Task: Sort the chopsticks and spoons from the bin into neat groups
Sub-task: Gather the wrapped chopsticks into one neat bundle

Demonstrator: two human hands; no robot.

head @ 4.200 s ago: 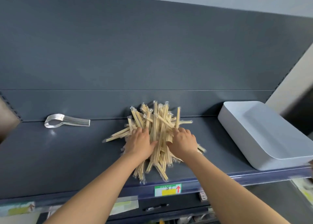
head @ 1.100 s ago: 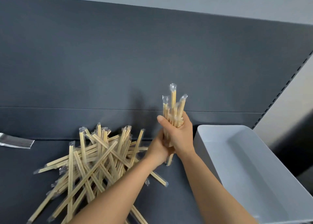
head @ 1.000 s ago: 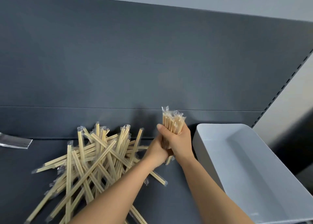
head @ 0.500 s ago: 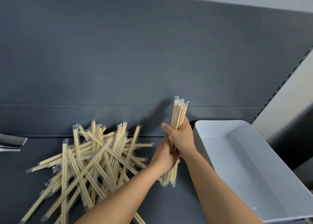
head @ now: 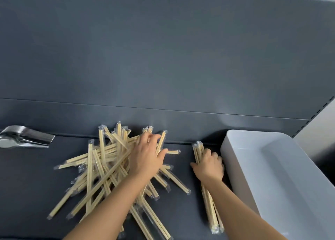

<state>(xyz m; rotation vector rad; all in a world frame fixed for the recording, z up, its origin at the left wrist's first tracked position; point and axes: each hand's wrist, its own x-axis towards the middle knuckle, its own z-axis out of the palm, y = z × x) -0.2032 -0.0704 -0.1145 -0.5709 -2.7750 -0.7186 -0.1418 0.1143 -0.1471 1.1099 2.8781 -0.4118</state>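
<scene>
On the dark grey metal shelf (head: 27, 185), a loose heap of pale wooden chopsticks in clear plastic sleeves (head: 107, 169) lay criss-crossed left of centre. Its far tips reached the foot of the dark grey back panel (head: 163, 58), and its near ends ran toward the front edge. The person's left hand (head: 146, 160) rested palm down on the right side of the heap, fingers spread and stretched over the sticks toward their far tips, the thumb splayed out to the right.

To the right of the heap, and apart from it, a neat bundle of the same wrapped chopsticks (head: 211, 209) lay flat on the shelf, running from front to back with its ends even. The right hand (head: 208, 167) sat on the far half of the bundle, the thumb against its left side and the fingers curled over its right side, gripping it down on the shelf. Just beside that hand stood a white rectangular plastic bin (head: 272, 176), its left wall close to the curled fingers.

At the far left, near the back panel and well apart from the heap, lay a nested stack of clear plastic spoons (head: 23, 137), partly cut off by the frame edge.
</scene>
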